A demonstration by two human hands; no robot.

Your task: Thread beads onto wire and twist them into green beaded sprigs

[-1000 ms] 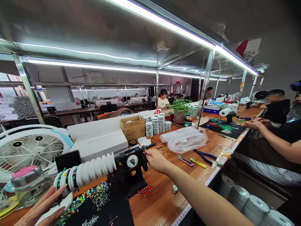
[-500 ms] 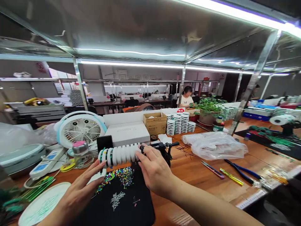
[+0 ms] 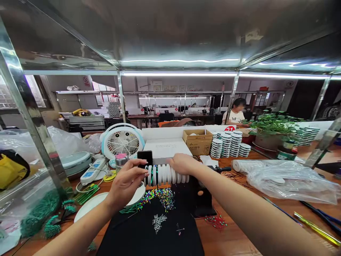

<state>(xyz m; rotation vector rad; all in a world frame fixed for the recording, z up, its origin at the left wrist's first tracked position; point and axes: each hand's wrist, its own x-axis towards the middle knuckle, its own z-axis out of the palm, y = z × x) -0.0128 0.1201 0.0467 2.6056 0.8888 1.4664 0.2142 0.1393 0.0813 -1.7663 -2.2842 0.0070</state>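
White spools (image 3: 165, 175) are sitting rowed above blk mat (image 3: 149, 236), L hand (image 3: 125, 183) part-open at left end, R hand (image 3: 183, 164) half-curled at top, holds unclear; prob. light, stiff, slick, best gripped by rims.

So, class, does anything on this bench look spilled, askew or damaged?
Mildly: small red pieces lie scattered on the brown wooden tabletop, just off the black rectangular mat, where loose multicoloured bead-like pieces lie. They may be spilled or set aside on purpose. Nothing looks clearly damaged.
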